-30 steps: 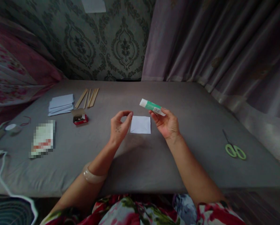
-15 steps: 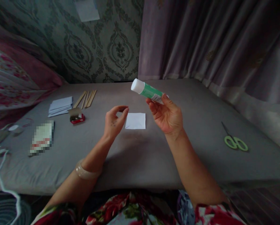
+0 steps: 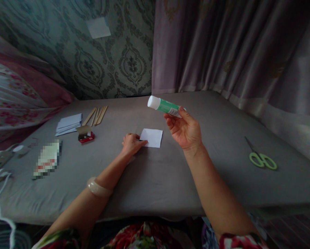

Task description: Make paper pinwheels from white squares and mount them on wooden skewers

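Note:
In my right hand [image 3: 185, 130] is a glue stick [image 3: 167, 107] with a white cap and a green label. It is held up above the table, tilted, its capped end pointing left, and the cap is on. My left hand [image 3: 132, 143] is low at the table, at the left edge of a small white piece of paper [image 3: 153, 137]. The thumb lies over the paper's lower left corner, and the other fingers are bent and partly hidden. The paper lies at the middle of the table.
To the left are a stack of white papers [image 3: 69, 123], several flat wooden sticks [image 3: 100, 115], an open small red box [image 3: 86, 137] and a blurred packet [image 3: 47, 159]. A power strip [image 3: 0, 157] sits at the left edge. Green-handled scissors [image 3: 262, 159] lie at right on the grey cloth [image 3: 170, 186].
My left hand has come down onto the paper's left edge, and the paper has turned slightly. The glue stick stays raised in my right hand, now a bit more level. The view has tilted up slightly.

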Motion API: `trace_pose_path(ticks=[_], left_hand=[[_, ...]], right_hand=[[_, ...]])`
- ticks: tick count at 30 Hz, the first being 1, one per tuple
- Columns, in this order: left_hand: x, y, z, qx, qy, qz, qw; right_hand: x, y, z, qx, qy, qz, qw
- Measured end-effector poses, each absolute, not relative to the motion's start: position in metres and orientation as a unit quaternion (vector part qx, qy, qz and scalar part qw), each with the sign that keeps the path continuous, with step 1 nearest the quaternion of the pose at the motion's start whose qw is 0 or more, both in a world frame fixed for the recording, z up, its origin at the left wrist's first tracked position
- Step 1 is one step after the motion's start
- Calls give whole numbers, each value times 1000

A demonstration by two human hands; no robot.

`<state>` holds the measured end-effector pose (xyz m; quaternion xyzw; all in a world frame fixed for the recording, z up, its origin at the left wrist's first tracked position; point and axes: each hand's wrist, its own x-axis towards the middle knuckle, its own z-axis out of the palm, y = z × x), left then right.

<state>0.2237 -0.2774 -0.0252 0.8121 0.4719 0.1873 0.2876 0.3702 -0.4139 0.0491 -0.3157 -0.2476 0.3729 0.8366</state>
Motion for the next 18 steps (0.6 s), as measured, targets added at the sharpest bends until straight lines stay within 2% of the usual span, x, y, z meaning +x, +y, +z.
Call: trace_pose_path(ticks=[3, 5, 9, 12, 14, 18], left_hand=[[223, -278, -25, 744, 435, 248, 443], [222, -278, -24, 708, 422, 277, 494], [217, -274, -21, 700, 450, 271, 484], [215, -275, -10, 688, 444, 343, 460], [217, -282, 1, 682, 358, 389, 504], [226, -302, 18, 664, 194, 399, 602]], right_hand=[[375, -414, 48, -312, -235, 370, 843], [379, -414, 46, -307, -227, 363, 850], [384, -412, 41, -309, -211, 364, 853], [378, -406, 37, -310, -194, 388, 846], [368, -400, 33, -302, -180, 407, 843], [346, -389, 23, -293, -156, 465, 821]])
